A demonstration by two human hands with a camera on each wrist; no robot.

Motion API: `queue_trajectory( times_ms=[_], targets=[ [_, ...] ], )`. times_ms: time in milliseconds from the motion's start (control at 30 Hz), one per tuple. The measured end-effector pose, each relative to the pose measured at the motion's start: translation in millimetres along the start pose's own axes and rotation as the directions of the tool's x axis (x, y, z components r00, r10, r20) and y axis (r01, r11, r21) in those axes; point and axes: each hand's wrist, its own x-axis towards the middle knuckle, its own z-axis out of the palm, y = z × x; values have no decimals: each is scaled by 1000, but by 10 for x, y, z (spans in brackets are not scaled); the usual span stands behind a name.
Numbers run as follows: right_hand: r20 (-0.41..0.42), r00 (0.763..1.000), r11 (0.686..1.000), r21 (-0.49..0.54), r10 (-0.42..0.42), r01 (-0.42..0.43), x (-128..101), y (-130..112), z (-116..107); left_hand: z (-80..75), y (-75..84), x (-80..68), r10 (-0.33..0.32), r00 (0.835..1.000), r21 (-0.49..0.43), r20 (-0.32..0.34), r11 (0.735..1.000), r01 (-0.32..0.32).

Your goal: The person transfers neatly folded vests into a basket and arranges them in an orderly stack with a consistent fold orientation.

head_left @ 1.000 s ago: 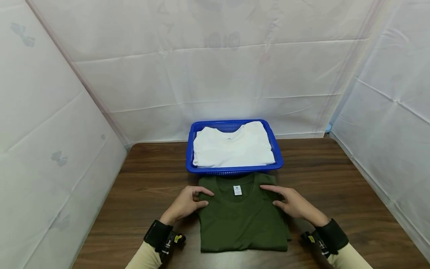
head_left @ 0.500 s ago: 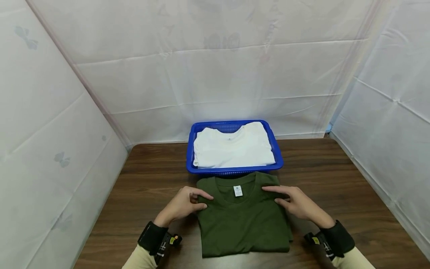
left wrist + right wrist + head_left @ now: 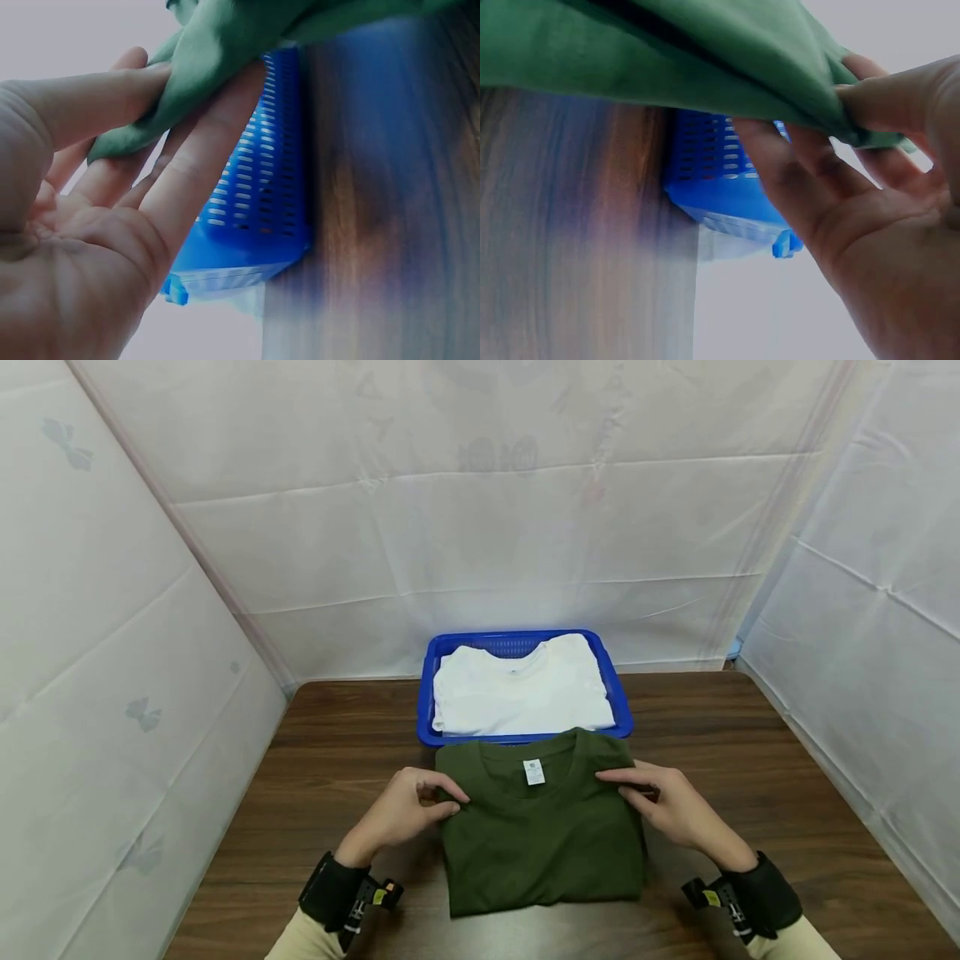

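Observation:
A folded dark green T-shirt (image 3: 543, 847), its white neck label (image 3: 533, 772) facing up, hangs between my two hands. My left hand (image 3: 401, 807) pinches its left edge between thumb and fingers; in the left wrist view the green cloth (image 3: 202, 64) passes between them. On the opposite side my right hand (image 3: 671, 802) grips the right edge, with several fingers under the cloth (image 3: 705, 60) in the right wrist view. The shirt's collar end overlaps the front rim of the blue basket (image 3: 427, 693), which holds a folded white T-shirt (image 3: 525, 693).
The basket stands near the back edge of the brown wooden table (image 3: 337, 735). White sheeting (image 3: 487, 543) encloses the table at the back and on both sides. Bare wood shows left and right of the basket.
Both hands first drew the green shirt slightly toward me, then raised it. Its collar end has moved up over the basket's front rim. The basket has stayed put.

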Motion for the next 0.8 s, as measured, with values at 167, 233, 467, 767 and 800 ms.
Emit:
queue_trajectory(
  times_ms=[167,233,467,767,800],
  targets=[
    [-117,993,999,-17,-28,26,47,-55,-4,-18,49,12,38,994,10,-105,999,-37],
    [-159,987,999,-19,-34,31,78,-90,0,-22,65,16,54,986,25,-155,998,-50],
    [-264,962,997,-26,-72,68,236,-195,13,-28,122,48,129,938,86,-321,991,-106],
    [-368,919,989,-89,-142,118,485,-246,24,-65,223,151,199,899,84,-389,980,-181],
    [-374,915,988,-95,-150,122,517,-255,24,-74,230,166,206,897,101,-390,978,-181]
  ],
)
